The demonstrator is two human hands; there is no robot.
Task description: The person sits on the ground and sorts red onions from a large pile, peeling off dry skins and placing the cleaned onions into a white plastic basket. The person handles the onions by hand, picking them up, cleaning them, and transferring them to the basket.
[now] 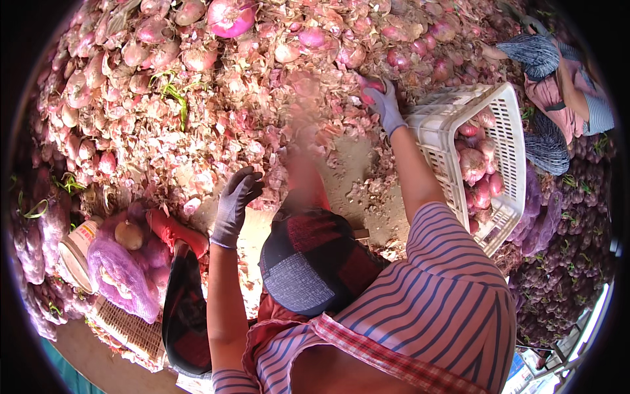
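My right hand (386,104), in a light grey-purple glove, is stretched out over the pile of onions and skins with its fingers closed round a red onion (372,88). Just right of it a white plastic crate (512,147) lies tipped on its side, with several red onions (473,165) inside. My left hand (237,203), in a grey glove with darker fingertips, is raised over loose onion skins (231,133). Its fingers are apart and a little bent, and nothing shows in it. A large red onion (231,17) sits at the top of the pile.
A purple mesh bag (120,290) of onions stands at the left, beside a white bucket (74,256) and above a slatted crate (128,325). At the upper right a co-worker's arm (571,88) reaches to the pile. Filled mesh sacks (566,276) are stacked at the right.
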